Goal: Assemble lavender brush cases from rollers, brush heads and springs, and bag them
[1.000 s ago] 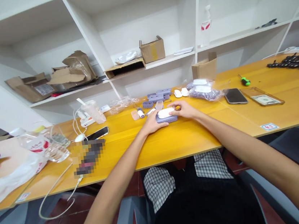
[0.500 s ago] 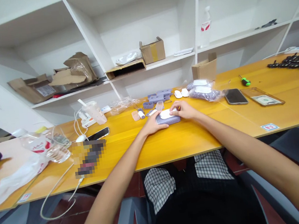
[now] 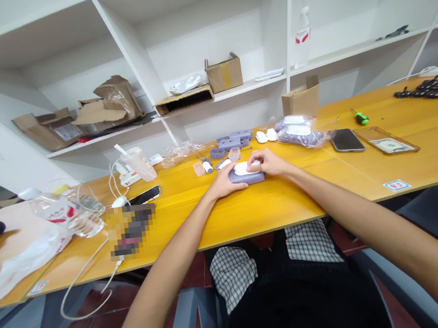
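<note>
A purple plastic case (image 3: 253, 176) with small holes in its side and a white oval lid (image 3: 242, 168) rests on the yellow table. My left hand (image 3: 222, 183) is wrapped round its left end, thumb along the near side. On the lid's right part, my right hand (image 3: 267, 162) presses with bent, pinched fingers; whether something small is between them is hidden. Just behind lie more purple plastic parts (image 3: 233, 142), a clear pinkish piece (image 3: 234, 154), a small white cylinder (image 3: 207, 167) and two white oval pieces (image 3: 265, 136).
Bagged purple cases (image 3: 300, 134) lie behind my right hand. Farther right are a phone (image 3: 347, 141), a phone case (image 3: 390, 144) with a banknote and a green screwdriver (image 3: 361, 118). Left stand a cup (image 3: 139, 164) and bottles (image 3: 63, 212), beside cables. White shelves rise behind the table.
My right hand's fingers have shifted slightly over the lid and curled more. My left hand keeps its place on the purple case.
</note>
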Demonstrator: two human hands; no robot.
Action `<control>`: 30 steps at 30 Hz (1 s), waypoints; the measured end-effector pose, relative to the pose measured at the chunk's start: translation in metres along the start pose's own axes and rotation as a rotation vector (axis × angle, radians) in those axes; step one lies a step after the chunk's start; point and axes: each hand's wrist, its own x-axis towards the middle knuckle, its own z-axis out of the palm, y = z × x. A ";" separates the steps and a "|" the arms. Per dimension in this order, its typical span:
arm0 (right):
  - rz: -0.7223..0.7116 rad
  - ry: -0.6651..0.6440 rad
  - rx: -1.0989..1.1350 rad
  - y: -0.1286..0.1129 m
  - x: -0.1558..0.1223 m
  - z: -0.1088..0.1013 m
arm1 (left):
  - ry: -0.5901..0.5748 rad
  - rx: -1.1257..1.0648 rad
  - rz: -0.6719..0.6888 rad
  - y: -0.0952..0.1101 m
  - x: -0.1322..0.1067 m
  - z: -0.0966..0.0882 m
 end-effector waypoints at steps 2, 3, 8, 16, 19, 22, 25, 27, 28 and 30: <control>0.073 0.025 0.135 0.002 0.001 -0.001 | -0.005 0.025 0.013 0.000 0.000 -0.001; 0.109 0.046 0.207 0.003 0.001 -0.002 | -0.007 0.041 0.024 0.001 0.000 -0.002; 0.229 0.073 0.282 0.008 0.002 -0.014 | -0.020 0.128 0.093 0.002 0.000 -0.004; 0.235 -0.185 0.294 0.005 -0.004 -0.030 | 0.046 0.151 0.097 0.003 -0.001 -0.008; 0.283 -0.247 0.452 -0.001 -0.008 -0.034 | 0.057 0.108 0.094 0.007 -0.002 -0.011; 0.352 -0.323 0.617 -0.007 -0.013 -0.037 | 0.050 0.097 0.123 0.012 -0.002 -0.009; 0.481 -0.411 0.734 -0.010 -0.016 -0.038 | 0.034 0.114 0.130 0.015 -0.002 -0.006; 0.535 -0.433 0.775 -0.010 -0.018 -0.038 | 0.023 0.122 0.112 0.016 -0.002 -0.004; 0.542 -0.430 0.790 -0.009 -0.018 -0.037 | 0.019 0.123 0.104 0.017 -0.001 -0.004; 0.542 -0.425 0.808 -0.008 -0.018 -0.037 | 0.012 0.117 0.099 0.017 -0.001 -0.004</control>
